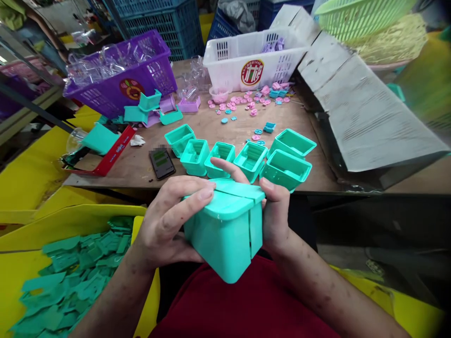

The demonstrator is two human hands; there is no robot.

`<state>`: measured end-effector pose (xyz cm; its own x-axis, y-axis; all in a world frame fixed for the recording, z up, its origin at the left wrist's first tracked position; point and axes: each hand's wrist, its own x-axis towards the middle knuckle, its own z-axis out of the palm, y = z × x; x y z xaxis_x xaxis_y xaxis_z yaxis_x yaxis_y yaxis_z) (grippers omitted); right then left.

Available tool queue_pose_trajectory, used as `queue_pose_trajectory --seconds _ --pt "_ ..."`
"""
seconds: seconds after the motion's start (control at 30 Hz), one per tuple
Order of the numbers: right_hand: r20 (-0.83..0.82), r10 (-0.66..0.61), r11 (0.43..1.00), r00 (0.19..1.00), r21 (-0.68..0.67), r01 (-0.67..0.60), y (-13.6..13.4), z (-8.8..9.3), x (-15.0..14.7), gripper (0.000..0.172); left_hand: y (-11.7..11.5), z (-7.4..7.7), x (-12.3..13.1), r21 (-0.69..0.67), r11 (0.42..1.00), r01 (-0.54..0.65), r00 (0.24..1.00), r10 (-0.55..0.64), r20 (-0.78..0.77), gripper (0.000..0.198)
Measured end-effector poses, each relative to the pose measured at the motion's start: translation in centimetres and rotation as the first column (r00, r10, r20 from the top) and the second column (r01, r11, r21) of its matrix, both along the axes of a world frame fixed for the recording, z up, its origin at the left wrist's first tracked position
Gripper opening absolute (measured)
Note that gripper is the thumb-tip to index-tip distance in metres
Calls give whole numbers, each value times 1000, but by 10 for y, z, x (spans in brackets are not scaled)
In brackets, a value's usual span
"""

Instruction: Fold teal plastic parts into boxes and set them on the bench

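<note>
At six o'clock, near the body, a teal box is gripped from both sides: left hand at nine o'clock, fingers pressing its lid; right hand at three, equally close; base tipped toward six.

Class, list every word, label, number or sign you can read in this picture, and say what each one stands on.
White basket: round red emblem with white characters, too blurred to read.
Purple basket: round sticker, no letters legible.
Red box: white print, too small to read.
Phone: screen blurred, unreadable.
Teal box in left hand and right hand: no text.
So nothing can be quoted.
</note>
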<state>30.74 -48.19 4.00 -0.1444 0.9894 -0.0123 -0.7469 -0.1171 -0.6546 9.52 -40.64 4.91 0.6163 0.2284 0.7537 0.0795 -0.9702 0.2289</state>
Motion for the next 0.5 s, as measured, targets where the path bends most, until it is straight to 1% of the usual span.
queue_pose_trajectory --seconds 0.1,0.17,0.27,0.33,0.4,0.5 --pt "11 -38 999 999 -35 39 0 1 1 87 0 -1 2 12 1000 7 1000 -7 -17 109" --pt "-2 -24 998 1000 -57 24 -1 1 3 89 1 -4 3 -12 999 32 999 -33 -18 118" --pt "-60 -6 993 998 -116 -1 -1 2 4 89 4 -9 6 -79 994 78 997 -76 28 124" --pt "-93 -10 988 996 -154 -4 -1 1 4 89 7 -9 8 -68 994 88 996 -86 37 124" --pt "-99 -22 982 995 -189 3 0 0 4 92 10 -5 10 -73 996 54 998 -55 -16 118" --pt "-98 -76 963 992 -265 47 2 -3 3 98 14 9 13 -166 986 30 989 -54 -141 110"
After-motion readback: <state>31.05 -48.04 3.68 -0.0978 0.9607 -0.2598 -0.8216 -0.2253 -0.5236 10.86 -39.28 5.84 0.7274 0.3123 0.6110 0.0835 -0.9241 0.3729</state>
